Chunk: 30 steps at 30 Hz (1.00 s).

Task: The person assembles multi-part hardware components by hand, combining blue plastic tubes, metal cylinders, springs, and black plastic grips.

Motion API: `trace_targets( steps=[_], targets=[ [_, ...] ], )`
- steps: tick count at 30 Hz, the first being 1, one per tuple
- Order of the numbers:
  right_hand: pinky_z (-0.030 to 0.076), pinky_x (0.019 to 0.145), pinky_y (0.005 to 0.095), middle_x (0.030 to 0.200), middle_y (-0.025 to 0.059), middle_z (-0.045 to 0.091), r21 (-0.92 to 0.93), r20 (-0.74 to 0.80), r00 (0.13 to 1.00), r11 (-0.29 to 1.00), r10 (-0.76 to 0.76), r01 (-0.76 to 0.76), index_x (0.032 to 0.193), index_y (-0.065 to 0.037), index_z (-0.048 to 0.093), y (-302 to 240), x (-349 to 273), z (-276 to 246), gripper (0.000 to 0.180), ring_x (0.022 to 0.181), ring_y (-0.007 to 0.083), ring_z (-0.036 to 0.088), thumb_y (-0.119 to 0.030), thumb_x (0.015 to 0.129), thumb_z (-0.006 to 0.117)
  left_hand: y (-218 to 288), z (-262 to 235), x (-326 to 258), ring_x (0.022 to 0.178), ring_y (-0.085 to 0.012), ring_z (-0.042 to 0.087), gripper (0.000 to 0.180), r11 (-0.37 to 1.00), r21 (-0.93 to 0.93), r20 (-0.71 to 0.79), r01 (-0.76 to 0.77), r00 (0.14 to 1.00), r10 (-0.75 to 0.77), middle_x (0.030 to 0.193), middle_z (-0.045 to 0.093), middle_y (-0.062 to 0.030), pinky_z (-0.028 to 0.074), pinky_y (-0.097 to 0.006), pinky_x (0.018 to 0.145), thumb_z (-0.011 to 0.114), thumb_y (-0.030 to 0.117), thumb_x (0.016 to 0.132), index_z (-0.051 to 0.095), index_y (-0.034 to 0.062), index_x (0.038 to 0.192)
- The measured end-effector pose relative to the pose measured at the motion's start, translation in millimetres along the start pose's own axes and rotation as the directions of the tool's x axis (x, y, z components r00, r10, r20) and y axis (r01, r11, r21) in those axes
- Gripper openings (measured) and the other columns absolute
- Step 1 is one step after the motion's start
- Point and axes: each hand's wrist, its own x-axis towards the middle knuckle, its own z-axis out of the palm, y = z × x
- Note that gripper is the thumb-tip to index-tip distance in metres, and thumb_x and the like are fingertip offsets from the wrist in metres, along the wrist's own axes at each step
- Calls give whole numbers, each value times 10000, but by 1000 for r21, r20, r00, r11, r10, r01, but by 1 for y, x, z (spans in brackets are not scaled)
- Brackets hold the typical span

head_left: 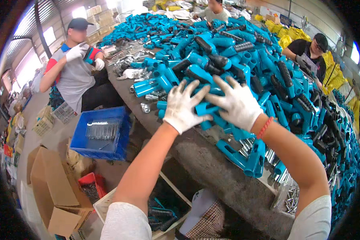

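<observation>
Both my hands wear white knit gloves and reach into a big heap of blue plastic handles with black grips on a grey table. My left hand lies with fingers spread on the near edge of the heap. My right hand is beside it, fingers spread over a blue handle that both hands touch. A red band circles my right wrist. Whether either hand grips the handle is hidden under the fingers.
Shiny metal parts lie at the table's near right edge. A blue crate of metal pieces and cardboard boxes stand on the floor at left. Three other people work around the table: left, far end, right.
</observation>
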Motion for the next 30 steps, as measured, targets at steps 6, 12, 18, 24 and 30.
trace_targets(
  steps=[6, 12, 18, 24, 30],
  targets=[
    [551, 858, 459, 1360, 197, 504, 1, -90, 995, 999, -39, 40, 1321, -375, 529, 53, 16, 29, 674, 1182, 400, 539, -142, 714, 708, -12, 17, 36, 1258, -396, 483, 976, 999, -22, -56, 37, 998, -38, 1399, 482, -170, 412, -488, 1038, 844, 504, 575, 465, 200, 1421],
    [523, 956, 446, 1416, 188, 463, -62, -83, 996, 997, -45, 40, 1387, -387, 456, 74, 25, 42, 665, 1265, 371, 498, -177, 794, 672, -21, 29, 52, 1206, -337, 550, 866, 995, 20, -40, 97, 995, -96, 1402, 506, -129, 445, -455, 997, 762, 542, 692, 431, 272, 1445],
    [510, 977, 431, 1387, 185, 489, -40, -72, 997, 999, -30, 27, 1378, -365, 478, 69, 22, 35, 660, 1250, 359, 511, -114, 787, 628, -25, 33, 50, 1197, -303, 562, 813, 993, 45, -16, 112, 994, -112, 1403, 512, -95, 434, -451, 985, 722, 538, 744, 397, 325, 1458],
    [434, 953, 516, 1313, 160, 524, 17, -156, 985, 997, -74, 77, 1137, -220, 646, 3, 7, -8, 494, 1257, 351, 484, -167, 648, 688, -36, 37, 52, 1206, -313, 557, 736, 993, -31, -25, 113, 993, -114, 1408, 507, -101, 442, -446, 990, 693, 403, 785, 400, 330, 1456],
    [342, 1095, 509, 1323, 63, 537, 123, 5, 906, 899, -423, 420, 1074, -269, 684, -4, 4, 29, 472, 1308, 309, 420, -230, 611, 764, -38, 42, 58, 1280, -373, 474, 721, 996, 48, -20, 80, 997, -79, 1433, 493, -82, 429, -464, 1043, 662, 447, 819, 379, 309, 1468]
  ],
)
